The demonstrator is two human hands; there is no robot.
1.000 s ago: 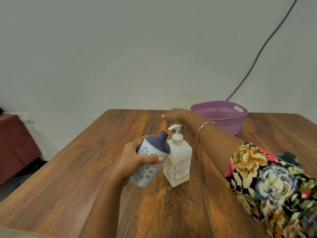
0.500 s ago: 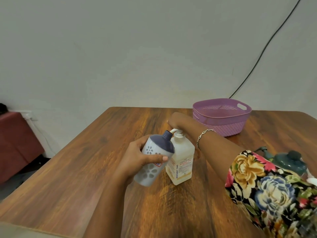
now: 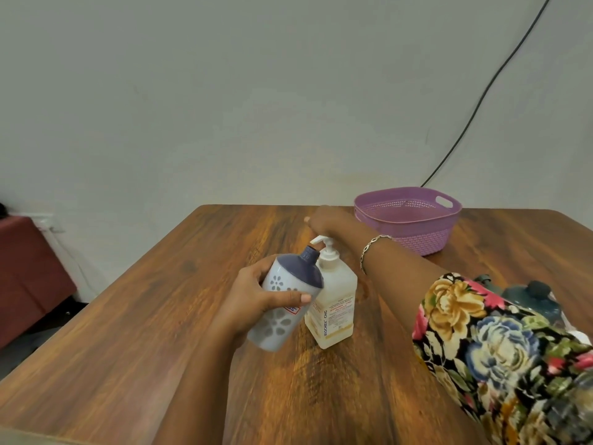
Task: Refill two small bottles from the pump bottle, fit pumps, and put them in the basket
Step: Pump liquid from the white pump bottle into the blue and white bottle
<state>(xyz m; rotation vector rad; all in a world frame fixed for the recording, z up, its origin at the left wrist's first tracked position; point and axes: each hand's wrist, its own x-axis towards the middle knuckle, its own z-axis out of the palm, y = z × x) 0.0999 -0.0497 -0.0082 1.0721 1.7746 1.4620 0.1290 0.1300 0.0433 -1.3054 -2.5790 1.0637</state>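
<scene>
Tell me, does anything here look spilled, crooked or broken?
Nothing looks spilled or broken. The small bottle is tilted, but apparently on purpose: the left hand holds it with its neck by the pump bottle spout, and the right hand is over the pump head. The basket stands upright.

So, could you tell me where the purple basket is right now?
Head view: the purple basket sits far right on the table, beyond the pump bottle.

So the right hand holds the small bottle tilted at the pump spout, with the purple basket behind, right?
No: the left hand holds the small bottle, as the head view shows. It is tilted at the pump spout, with the purple basket behind.
</scene>
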